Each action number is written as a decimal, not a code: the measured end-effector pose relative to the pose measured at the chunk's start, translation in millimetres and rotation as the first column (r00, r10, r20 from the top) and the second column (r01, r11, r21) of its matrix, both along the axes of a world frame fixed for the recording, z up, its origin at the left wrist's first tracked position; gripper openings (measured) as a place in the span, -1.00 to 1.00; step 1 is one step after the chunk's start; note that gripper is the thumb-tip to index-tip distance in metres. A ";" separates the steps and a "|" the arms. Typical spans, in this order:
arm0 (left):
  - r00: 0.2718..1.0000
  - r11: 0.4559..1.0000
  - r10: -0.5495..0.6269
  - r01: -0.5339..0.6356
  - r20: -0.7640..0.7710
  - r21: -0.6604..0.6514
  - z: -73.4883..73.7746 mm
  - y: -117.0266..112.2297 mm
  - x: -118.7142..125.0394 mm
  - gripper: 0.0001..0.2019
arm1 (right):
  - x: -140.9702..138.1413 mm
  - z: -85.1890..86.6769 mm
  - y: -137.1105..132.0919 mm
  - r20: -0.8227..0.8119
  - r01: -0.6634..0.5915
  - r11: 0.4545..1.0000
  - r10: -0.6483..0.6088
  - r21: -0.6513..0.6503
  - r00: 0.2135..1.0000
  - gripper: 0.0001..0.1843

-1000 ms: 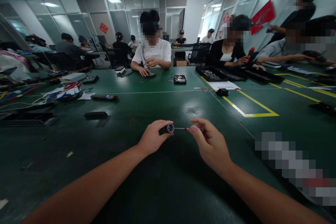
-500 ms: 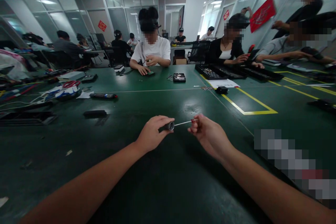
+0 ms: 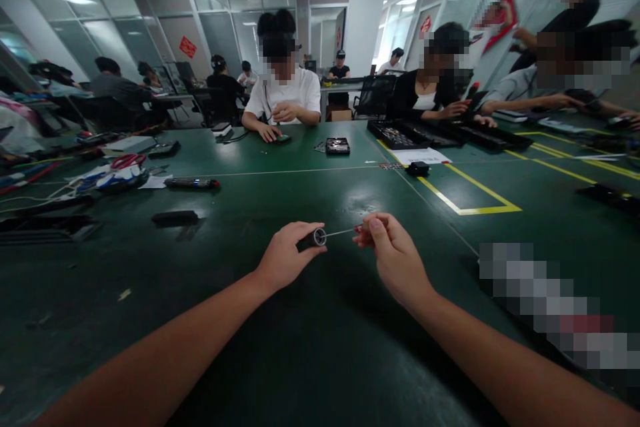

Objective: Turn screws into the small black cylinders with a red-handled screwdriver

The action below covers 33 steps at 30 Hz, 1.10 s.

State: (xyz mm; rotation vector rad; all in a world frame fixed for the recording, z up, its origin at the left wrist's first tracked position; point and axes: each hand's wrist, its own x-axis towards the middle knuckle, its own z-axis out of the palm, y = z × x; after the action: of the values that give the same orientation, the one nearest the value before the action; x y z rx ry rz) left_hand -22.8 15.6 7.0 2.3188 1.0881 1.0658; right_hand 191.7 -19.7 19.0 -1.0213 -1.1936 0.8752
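Observation:
Between the thumb and fingers of my left hand [image 3: 283, 257] is a short black cylinder [image 3: 319, 237], its round open end turned toward the right. My right hand [image 3: 399, 257] pinches what looks like a thin screwdriver [image 3: 341, 233], with a red part at the fingertips. Its slim metal shaft points left and its tip meets the cylinder's open end; how deep it goes in I cannot tell. Both hands are held above the green table [image 3: 280, 360].
On the left lie a black pen-like tool [image 3: 192, 183], a small black bar [image 3: 175, 217] and a black tray [image 3: 47, 227]. A black block [image 3: 417, 169] is by the yellow tape outline [image 3: 493, 209]. Across the table a person in a white shirt [image 3: 305, 93] works. Black parts trays [image 3: 397, 135] stand farther right.
My right hand has turned, its thumb now showing in front, and the screwdriver has rotated with it. My left hand keeps its hold on the cylinder. The view has shifted slightly.

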 end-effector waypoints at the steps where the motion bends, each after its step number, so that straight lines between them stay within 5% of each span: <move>1: 1.000 1.000 -0.001 0.001 -0.001 0.000 -0.3 -0.1 -0.1 -0.57 | -0.3 1.1 -1.7 0.032 0.004 1.000 -0.004 0.012 0.999 -0.73; 15: 1.000 1.000 0.009 -0.009 0.009 0.002 -3.8 0.5 -0.8 -0.58 | -0.8 5.9 -8.7 0.175 0.000 0.998 -0.010 0.062 0.985 -0.75; 22: 0.998 0.999 -0.015 0.017 -0.057 0.030 -3.4 -0.3 -0.2 -0.59 | 0.1 11.8 -16.9 0.234 0.021 0.999 -0.027 0.026 0.972 -0.59; 27: 0.999 1.000 0.006 -0.006 -0.053 0.008 -3.1 0.8 -1.5 -0.60 | 0.4 10.0 -17.8 0.303 0.039 0.997 -0.059 0.072 0.951 -0.76; 33: 0.999 1.000 0.008 -0.008 -0.036 0.011 -4.0 1.7 -1.9 -0.62 | -0.5 11.3 -17.3 0.367 0.017 0.999 -0.030 0.038 0.930 -0.71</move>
State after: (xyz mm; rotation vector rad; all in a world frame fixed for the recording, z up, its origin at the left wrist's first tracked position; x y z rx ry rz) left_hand -24.7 17.3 3.0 2.3526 1.1085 1.0393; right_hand 191.1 -37.0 30.3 -1.2038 -1.5008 0.6567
